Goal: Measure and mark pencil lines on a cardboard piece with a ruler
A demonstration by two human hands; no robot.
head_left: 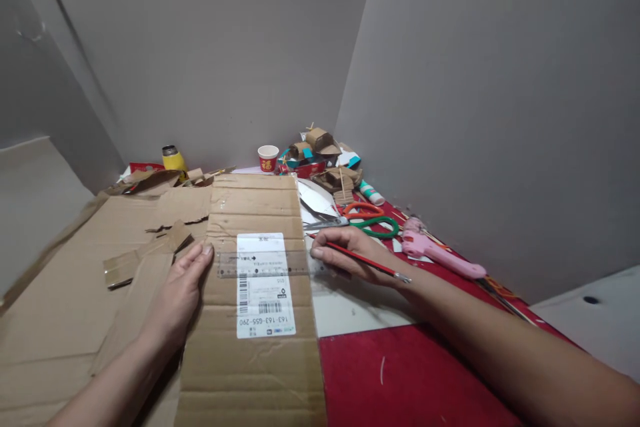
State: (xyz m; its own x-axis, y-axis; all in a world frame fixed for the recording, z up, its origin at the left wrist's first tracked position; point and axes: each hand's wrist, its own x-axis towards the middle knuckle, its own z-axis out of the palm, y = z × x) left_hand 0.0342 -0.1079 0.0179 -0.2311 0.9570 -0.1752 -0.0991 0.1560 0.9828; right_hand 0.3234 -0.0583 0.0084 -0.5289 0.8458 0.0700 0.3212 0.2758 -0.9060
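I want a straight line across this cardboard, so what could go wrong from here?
The clear ruler is steadied only at its ends by the left hand and right hand, so it might slip on the glossy shipping label. The red pencil points away from the cardboard strip.

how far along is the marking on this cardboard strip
Done: the clear ruler lies across the cardboard strip, over its shipping label. In hand: left hand steadies the ruler's end; right hand holds a red pencil at the other. Left: no drawn line or cut visible.
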